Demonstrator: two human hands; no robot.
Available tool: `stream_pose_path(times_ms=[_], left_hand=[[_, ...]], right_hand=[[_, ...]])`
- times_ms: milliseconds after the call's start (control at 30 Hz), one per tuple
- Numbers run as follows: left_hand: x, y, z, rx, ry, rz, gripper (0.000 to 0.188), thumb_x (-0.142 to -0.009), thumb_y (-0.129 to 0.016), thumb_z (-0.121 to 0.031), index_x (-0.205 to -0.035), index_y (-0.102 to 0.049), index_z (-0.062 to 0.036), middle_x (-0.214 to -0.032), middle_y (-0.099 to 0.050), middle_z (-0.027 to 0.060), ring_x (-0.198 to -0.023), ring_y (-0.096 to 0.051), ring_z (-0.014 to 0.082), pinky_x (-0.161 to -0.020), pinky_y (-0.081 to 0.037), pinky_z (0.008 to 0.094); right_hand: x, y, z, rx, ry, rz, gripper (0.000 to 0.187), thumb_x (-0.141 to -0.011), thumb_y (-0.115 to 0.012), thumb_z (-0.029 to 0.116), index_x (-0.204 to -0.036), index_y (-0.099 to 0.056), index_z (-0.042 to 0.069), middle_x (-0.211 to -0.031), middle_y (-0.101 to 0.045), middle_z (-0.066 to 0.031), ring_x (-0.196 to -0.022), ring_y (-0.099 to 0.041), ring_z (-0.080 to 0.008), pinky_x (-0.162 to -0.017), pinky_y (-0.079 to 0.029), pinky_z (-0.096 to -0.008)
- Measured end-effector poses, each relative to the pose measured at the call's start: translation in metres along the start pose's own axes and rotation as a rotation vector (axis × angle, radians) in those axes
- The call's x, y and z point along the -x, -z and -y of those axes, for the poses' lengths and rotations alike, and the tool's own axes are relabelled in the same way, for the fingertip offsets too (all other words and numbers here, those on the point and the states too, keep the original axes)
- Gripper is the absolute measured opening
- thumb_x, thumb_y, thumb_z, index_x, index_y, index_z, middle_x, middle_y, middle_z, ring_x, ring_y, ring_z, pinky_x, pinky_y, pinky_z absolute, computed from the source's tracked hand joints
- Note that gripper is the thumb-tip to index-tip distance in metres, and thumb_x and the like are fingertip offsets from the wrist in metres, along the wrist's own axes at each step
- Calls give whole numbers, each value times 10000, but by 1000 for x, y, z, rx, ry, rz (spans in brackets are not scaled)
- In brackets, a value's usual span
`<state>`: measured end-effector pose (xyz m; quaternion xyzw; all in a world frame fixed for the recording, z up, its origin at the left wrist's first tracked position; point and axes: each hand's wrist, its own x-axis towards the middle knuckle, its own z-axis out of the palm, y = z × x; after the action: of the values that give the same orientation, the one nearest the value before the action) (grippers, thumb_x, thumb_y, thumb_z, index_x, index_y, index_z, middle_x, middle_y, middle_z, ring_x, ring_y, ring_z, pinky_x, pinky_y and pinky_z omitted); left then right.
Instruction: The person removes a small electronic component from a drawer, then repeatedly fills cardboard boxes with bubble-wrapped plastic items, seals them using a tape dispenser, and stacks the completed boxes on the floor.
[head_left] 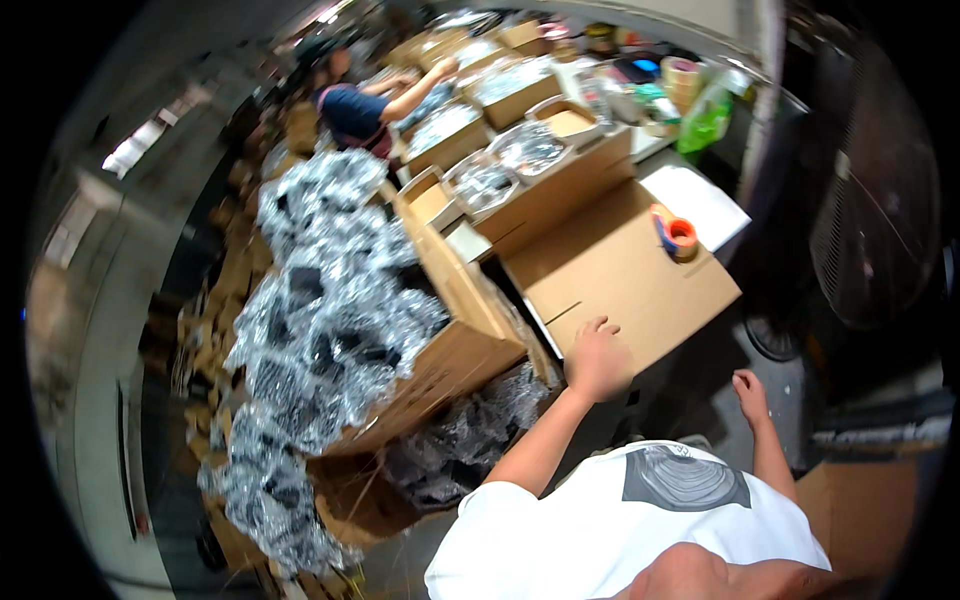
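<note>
My left hand (600,362) is held over the near edge of a flat brown cardboard flap (610,280), fingers spread and nothing in them. Blur hides whether it touches the board. My right hand (751,394) hangs lower at my right side, loosely open and apart from any object. On the flap's far right part rests an orange and blue tape dispenser (680,240). Beyond the flap stands a carton (570,190), with round tubs (530,147) of clear-wrapped items behind its upright wall.
At left a big carton (440,370) overflows with bubble-wrapped dark items (320,300); more fill a lower carton (360,500). A co-worker (352,105) reaches over boxes at the back. A green bag (708,120) hangs at the table's far right; a fan (870,190) stands right.
</note>
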<state>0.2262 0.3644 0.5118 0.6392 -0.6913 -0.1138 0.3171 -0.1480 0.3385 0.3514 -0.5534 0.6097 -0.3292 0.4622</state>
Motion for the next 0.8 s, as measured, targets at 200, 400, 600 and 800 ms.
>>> stream_pose_path(times_ms=[200,400,600,800], left_hand=[[-19,96,-14,39,73,-528,232,-773,-647,-87,-985,-603,-4,-1076,-591,163,-1001,-559,346,-885,-449,398],[7,226,-26,-539,324,-1017,225,-756,-638,-61,-971,-610,-2,-983,-618,150,-927,-594,297,-848,-466,376],[6,277,8,-749,845,-118,383,-730,-639,-296,-1036,-625,-65,-979,-645,128,-999,-563,259,-893,-359,401],[-20,289,9,-558,1205,177,446,-679,-659,-300,-1001,-559,-9,-863,-650,173,-925,-571,346,-867,-377,422]], right_hand=[[-150,-82,116,170,217,375,306,-859,-616,210,-1067,-597,-13,-940,-648,-109,-846,-616,-174,-745,-483,-299],[-218,-147,186,224,339,724,285,-867,-609,203,-1056,-596,-10,-924,-627,-81,-811,-587,-144,-730,-476,-285],[-263,-169,214,348,422,1048,275,-848,-613,188,-1040,-607,-9,-913,-646,-121,-821,-620,-202,-743,-492,-317],[-268,-223,266,267,542,1215,280,-852,-607,193,-1057,-603,4,-956,-648,-131,-869,-625,-222,-770,-485,-334]])
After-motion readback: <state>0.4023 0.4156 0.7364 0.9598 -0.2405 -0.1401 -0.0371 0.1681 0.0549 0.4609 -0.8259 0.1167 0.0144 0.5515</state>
